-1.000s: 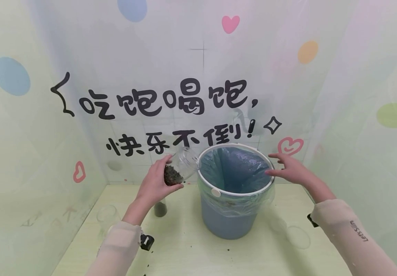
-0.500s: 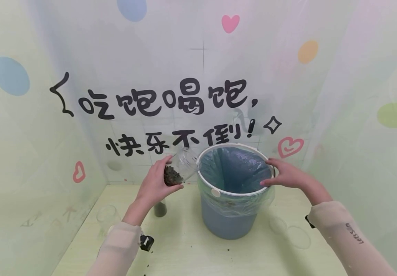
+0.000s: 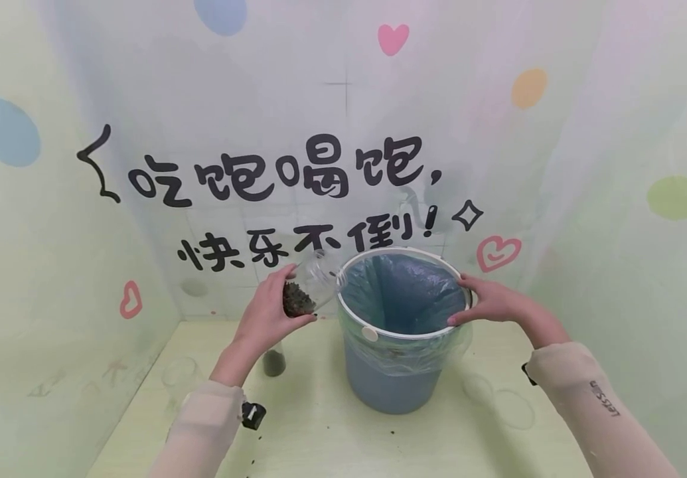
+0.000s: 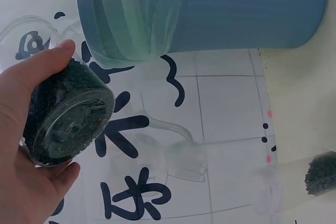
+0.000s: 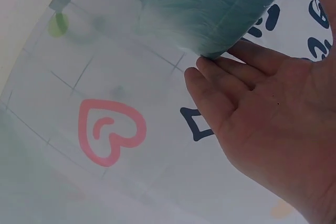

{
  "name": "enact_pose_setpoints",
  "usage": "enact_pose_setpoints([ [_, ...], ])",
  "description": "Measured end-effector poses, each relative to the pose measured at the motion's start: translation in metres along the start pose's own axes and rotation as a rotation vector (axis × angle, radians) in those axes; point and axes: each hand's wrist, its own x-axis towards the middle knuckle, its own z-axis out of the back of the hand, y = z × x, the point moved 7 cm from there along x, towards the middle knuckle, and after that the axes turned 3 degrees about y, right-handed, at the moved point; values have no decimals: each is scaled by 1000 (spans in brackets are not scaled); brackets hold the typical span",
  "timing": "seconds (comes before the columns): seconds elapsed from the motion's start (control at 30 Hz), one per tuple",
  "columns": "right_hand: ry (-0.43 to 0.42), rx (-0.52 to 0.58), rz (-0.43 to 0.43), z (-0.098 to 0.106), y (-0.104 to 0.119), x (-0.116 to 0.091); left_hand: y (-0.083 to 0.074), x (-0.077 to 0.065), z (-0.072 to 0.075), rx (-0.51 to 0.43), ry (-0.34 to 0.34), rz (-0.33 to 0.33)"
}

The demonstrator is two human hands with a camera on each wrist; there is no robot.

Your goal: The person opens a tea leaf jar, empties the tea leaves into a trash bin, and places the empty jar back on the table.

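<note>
My left hand (image 3: 265,312) grips a clear jar (image 3: 319,272) tilted towards the bin, its mouth right at the left rim. Dark dry flakes (image 3: 298,300) lie heaped at the jar's bottom end; the left wrist view shows its round base (image 4: 73,124) and the thumb along its side. A blue bin (image 3: 393,382) with a white rim stands upright, lined with a translucent green bag (image 3: 421,285). At the bin's right rim rests my right hand (image 3: 492,302), thumb and forefinger spread along it. Its fairly straight fingers (image 5: 210,90) touch the bagged edge in the right wrist view.
A second clear container (image 3: 274,362) with dark contents stands behind my left wrist. Another clear jar (image 3: 178,375) is at the table's left. Two clear round lids, one of them a larger disc (image 3: 513,408), lie right of the bin. Dark crumbs dot the pale table (image 3: 319,451).
My right hand has moved left from just beside the bin onto its right rim. The left hand and its tilted jar have stayed nearly still; the head view has shifted slightly.
</note>
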Motion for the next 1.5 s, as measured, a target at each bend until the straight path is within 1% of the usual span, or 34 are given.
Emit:
enact_pose_setpoints([
  [0.17, 30, -18, -2, 1, 5, -1, -6, 8, 4, -15, -8, 10],
  [0.33, 39, -25, 1, 1, 8, 1, -14, 18, 9, 47, -8, -10],
  [0.47, 44, -37, -6, 0, 8, 1, -27, 30, 18, 107, -33, -67],
  [0.53, 46, -40, -9, 0, 8, 0, -36, 36, 23, 144, -42, -107],
  [0.7, 48, -37, -18, 0, 7, -2, -58, 45, 34, 239, -67, -199],
  [0.8, 49, -36, -19, 0, 6, -1, -67, 47, 38, 276, -90, -242],
  [0.9, 47, -39, -15, -1, 6, 0, -73, 49, 41, 309, -104, -272],
  [1.17, 37, -32, -10, -1, 6, 1, -84, 51, 45, 407, -124, -309],
  [1.3, 37, -37, -12, -2, 6, 1, -89, 51, 43, 446, -127, -332],
  [1.5, 39, -39, -18, -2, 5, 0, -96, 47, 35, 510, -143, -379],
])
